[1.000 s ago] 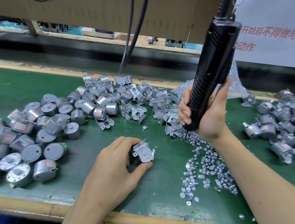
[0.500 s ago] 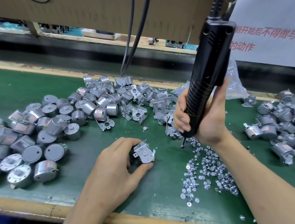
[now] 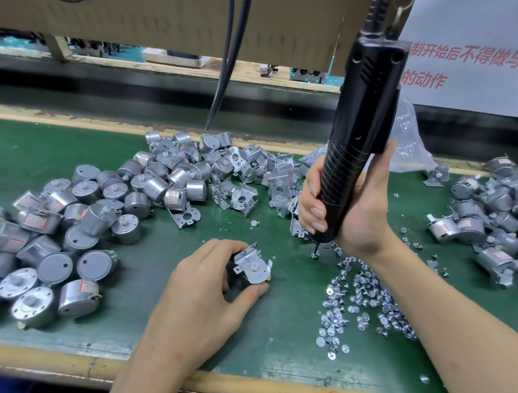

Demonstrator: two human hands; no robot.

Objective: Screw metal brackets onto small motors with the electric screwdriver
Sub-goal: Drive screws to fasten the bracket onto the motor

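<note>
Counts first: we are seeing two hands, one electric screwdriver (image 3: 361, 126), and one motor (image 3: 240, 283) being worked on, with one bracket (image 3: 254, 265) lying on top of it. The left hand (image 3: 204, 288) is gripping that motor at the near middle of the green desk (image 3: 271, 337), fingers and thumb curling round it. The right hand (image 3: 352, 216) is wrapping round the lower barrel of the electric screwdriver and holding it near upright, top leaning slightly right. Its bit (image 3: 316, 249) is pointing down at a single screw at the far edge of the screws (image 3: 364, 297); we are not able to tell if it is seated.

The screws are lying scattered right of the motor, too many for an exact count. Loose motors (image 3: 63, 227) are piling up on the left, several dozen. Loose brackets (image 3: 253, 177) are heaping at the far middle, a dozen or more. Bracketed motors (image 3: 491, 221) are stacking at the right edge. Two black cables (image 3: 228, 54) are hanging at the back, and one plastic bag (image 3: 410, 146) is sitting behind the right hand.

Against a second ago, the electric screwdriver is sitting further left and lower, and the bit is now showing below the right hand. The left hand, motor and piles are staying put.
</note>
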